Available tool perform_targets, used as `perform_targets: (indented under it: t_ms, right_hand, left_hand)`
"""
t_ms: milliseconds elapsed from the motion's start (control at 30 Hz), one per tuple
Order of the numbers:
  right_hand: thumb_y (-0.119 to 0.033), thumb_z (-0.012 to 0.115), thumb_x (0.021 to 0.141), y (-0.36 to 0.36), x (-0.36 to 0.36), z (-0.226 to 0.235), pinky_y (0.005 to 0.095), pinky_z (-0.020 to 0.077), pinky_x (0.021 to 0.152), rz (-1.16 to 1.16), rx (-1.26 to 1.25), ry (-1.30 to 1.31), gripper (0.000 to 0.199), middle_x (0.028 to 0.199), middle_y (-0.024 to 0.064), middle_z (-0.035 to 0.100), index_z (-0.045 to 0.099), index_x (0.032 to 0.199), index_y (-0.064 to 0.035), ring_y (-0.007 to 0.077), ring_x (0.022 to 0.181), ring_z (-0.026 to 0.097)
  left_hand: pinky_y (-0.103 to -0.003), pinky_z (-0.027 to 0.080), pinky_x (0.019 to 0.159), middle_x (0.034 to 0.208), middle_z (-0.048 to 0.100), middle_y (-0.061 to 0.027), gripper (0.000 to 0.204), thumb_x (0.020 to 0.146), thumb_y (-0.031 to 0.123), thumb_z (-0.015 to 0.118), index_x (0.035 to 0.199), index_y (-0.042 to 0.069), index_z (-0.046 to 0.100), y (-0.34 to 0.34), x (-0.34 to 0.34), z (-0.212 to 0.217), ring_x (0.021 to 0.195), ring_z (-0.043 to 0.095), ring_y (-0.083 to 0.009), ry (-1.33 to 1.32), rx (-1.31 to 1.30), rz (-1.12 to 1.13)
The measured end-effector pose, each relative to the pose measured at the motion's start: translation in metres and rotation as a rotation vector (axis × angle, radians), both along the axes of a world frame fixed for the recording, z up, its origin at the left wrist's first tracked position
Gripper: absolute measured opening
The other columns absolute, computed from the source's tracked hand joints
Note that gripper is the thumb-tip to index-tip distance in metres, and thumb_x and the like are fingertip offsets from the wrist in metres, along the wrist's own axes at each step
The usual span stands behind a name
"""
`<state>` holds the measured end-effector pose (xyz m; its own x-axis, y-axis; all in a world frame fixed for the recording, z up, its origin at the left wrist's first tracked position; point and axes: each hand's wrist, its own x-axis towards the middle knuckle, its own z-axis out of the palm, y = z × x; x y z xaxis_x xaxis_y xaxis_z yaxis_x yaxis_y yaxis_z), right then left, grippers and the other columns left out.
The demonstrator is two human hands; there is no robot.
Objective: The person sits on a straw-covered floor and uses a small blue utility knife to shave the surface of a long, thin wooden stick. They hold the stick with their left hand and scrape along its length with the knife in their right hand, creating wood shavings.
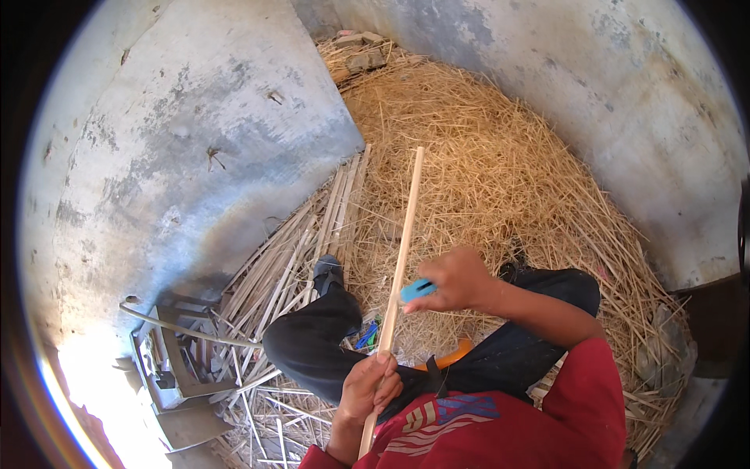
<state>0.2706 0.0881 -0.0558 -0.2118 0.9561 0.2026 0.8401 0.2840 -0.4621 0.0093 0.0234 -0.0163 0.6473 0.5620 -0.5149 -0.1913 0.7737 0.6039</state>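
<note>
Pale strip: one long, narrow wooden or bamboo strip is slanting upward between the person's legs, its lower end passing beside the red shirt.
Left hand: one left hand is gripping the strip near its lower end, fingers curling around it.
Right hand: one right hand is clasping one blue hand tool, fingers closing over it; the tool's left end is lying right at the strip's edge, contact being impossible to tell.
Legs: two dark-trousered legs are bending outward, one dark shoe showing clearly at the left.
Loose strips: many strips are overlapping on the left, too tangled for counting.
Shavings: one broad heap of straw-coloured shavings is covering the floor ahead.
Left side: one open box-like frame is standing near one curving hose or cable.
Lap: one orange object is showing partly between the legs.
</note>
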Motion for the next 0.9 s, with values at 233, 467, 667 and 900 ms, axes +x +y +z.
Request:
perform_targets:
  t_ms: [233, 467, 667, 900]
  right_hand:
    - [-0.082, 0.047, 0.072, 0.023, 0.009, -0.019, 0.0362, 0.0410, 0.037, -0.088, 0.126, -0.032, 0.073, 0.045, 0.0054, 0.051, 0.056, 0.055, -0.0117, 0.0238, 0.039, 0.055]
    - [-0.082, 0.040, 0.077, 0.025, 0.000, -0.022, 0.0322, 0.0358, 0.034, 0.094, 0.456, -0.056, 0.074, 0.042, 0.0024, 0.044, 0.047, 0.051, -0.0124, 0.0168, 0.035, 0.047]
    - [-0.080, 0.047, 0.075, 0.049, 0.028, -0.037, 0.0349, 0.0400, 0.037, -0.184, 0.093, -0.020, 0.072, 0.042, 0.0050, 0.048, 0.053, 0.053, -0.0113, 0.0200, 0.037, 0.052]
    - [-0.068, 0.044, 0.087, 0.045, 0.022, -0.043, 0.0299, 0.0323, 0.033, -0.023, 0.360, -0.108, 0.062, 0.042, -0.0003, 0.042, 0.051, 0.055, -0.0155, 0.0141, 0.034, 0.040]
  left_hand:
    - [-0.020, 0.027, 0.042, 0.044, 0.033, 0.0026, 0.032, 0.103, 0.031, 0.034, 0.081, 0.009, 0.042, 0.004, 0.008, 0.002, 0.031, 0.027, -0.0090, 0.040, 0.026, 0.025]
    - [-0.023, 0.031, 0.045, 0.044, 0.034, 0.0026, 0.032, 0.102, 0.033, 0.035, 0.082, 0.009, 0.042, 0.006, 0.005, 0.003, 0.031, 0.028, -0.0093, 0.115, 0.073, -0.003]
    - [-0.021, 0.026, 0.037, 0.045, 0.034, 0.0015, 0.033, 0.103, 0.032, 0.035, 0.081, 0.008, 0.041, 0.001, 0.003, 0.002, 0.033, 0.028, -0.0087, 0.076, 0.103, -0.019]
    - [-0.021, 0.026, 0.034, 0.047, 0.036, 0.0013, 0.033, 0.103, 0.032, 0.035, 0.081, 0.008, 0.042, -0.001, -0.001, -0.003, 0.034, 0.030, -0.0078, 0.098, 0.110, -0.037]
